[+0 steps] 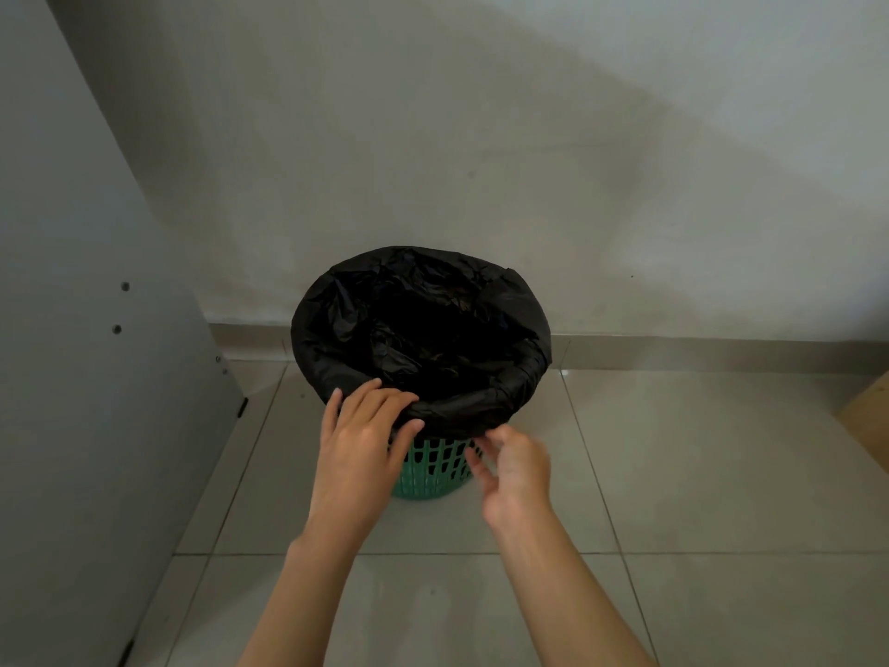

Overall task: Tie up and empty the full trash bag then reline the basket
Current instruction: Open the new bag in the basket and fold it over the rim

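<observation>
A green lattice basket (435, 466) stands on the tiled floor against the wall. A black trash bag (423, 329) lines it, its edge folded down over the whole rim. My left hand (358, 442) rests with straight fingers on the folded bag edge at the near-left rim. My right hand (517, 466) is blurred just below the near rim, fingers loosely spread beside the bag's hanging edge; whether it touches the bag is unclear. The inside of the bag is dark and its contents cannot be made out.
A grey cabinet panel (96, 353) rises at the left. A plain wall (481, 161) with a low skirting (721, 351) runs behind the basket. A wooden edge (866, 416) juts in at the far right. Light floor tiles (697, 474) surround the basket.
</observation>
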Tool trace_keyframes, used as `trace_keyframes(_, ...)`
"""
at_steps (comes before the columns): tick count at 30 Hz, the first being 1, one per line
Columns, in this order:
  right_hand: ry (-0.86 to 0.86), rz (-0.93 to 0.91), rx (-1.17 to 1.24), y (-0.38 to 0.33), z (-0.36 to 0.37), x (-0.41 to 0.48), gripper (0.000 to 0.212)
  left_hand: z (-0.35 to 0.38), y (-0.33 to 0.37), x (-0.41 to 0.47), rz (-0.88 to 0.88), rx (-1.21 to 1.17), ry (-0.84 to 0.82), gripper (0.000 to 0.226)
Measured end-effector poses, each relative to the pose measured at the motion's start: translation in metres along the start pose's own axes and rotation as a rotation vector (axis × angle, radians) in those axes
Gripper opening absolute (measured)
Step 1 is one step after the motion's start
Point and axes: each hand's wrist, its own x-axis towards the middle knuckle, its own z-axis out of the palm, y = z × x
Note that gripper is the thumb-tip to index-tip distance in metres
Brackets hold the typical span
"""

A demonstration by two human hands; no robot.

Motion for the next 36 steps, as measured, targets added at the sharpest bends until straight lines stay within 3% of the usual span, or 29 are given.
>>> trace_keyframes(3, -0.02, -0.025, 0.049, -0.013, -0.001, 0.005, 0.024, 0.002, 0.001, 0.002, -0.006, -0.015, -0.032, 0.036)
trace_keyframes(5, -0.098, 0.046, 0.087, -0.024, 0.002, 0.004, 0.023, 0.0, 0.001, 0.003, -0.038, -0.018, -0.038, 0.03)
trace_keyframes(9, -0.288, 0.012, 0.091, -0.024, 0.011, -0.001, 0.028, -0.007, -0.002, 0.003, -0.115, 0.016, 0.054, 0.029)
trace_keyframes(13, -0.393, -0.007, -0.003, -0.004, 0.004, -0.007, 0.021, -0.001, 0.017, 0.003, 0.038, -0.029, 0.007, 0.045)
trace_keyframes(18, -0.499, 0.051, 0.084, 0.007, -0.018, -0.008, 0.028, 0.012, 0.019, 0.001, 0.106, 0.035, -0.016, 0.04)
trace_keyframes(22, -0.515, 0.122, 0.124, 0.007, -0.022, -0.008, 0.03, 0.012, 0.018, 0.002, 0.102, 0.037, 0.016, 0.04)
trace_keyframes(26, -0.375, 0.145, 0.229, 0.013, -0.024, -0.003, 0.014, 0.013, 0.019, 0.002, 0.091, 0.038, 0.011, 0.041)
trace_keyframes(32, -0.437, 0.135, 0.008, 0.017, -0.026, 0.001, 0.003, 0.013, 0.019, 0.001, 0.073, 0.029, 0.003, 0.042)
trace_keyframes(36, -0.546, 0.127, -0.074, 0.011, -0.023, -0.003, 0.037, 0.011, 0.018, 0.0, 0.064, 0.014, -0.008, 0.042)
